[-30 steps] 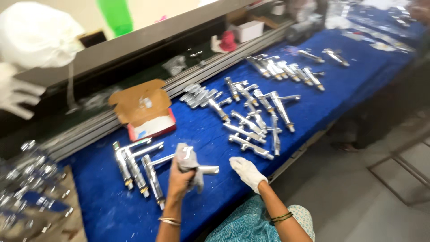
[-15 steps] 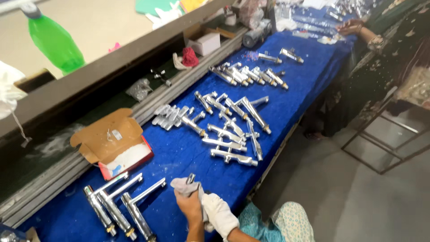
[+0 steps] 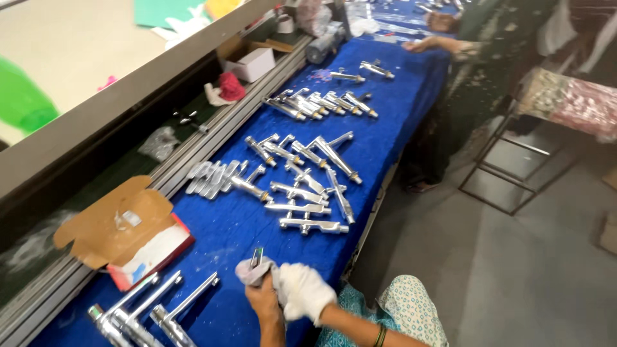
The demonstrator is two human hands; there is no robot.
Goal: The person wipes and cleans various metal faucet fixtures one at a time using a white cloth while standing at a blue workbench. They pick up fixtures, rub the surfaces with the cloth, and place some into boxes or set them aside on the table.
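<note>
At the near edge of the blue-covered bench (image 3: 385, 115), the bare left hand (image 3: 263, 301) curls its fingers around a grey cloth (image 3: 252, 270) wrapping a chrome fitting (image 3: 256, 257) (only its tip shows). The white-gloved right hand (image 3: 302, 292) presses closed against the cloth. Chrome taps (image 3: 308, 193) lie mid-bench.

Metal part (image 3: 256, 257) mostly wrapped in grey cloth (image 3: 252, 271); only tip shows at 12 o'clock of left hand (image 3: 265, 301). Right hand (image 3: 303, 292) gloved, fingers hidden. Chrome taps (image 3: 138, 316) at 7 o'clock cut by bottom edge. Green bottle (image 3: 22, 99), perhaps plastic, blurred, cut at 9 o'clock edge.
</note>
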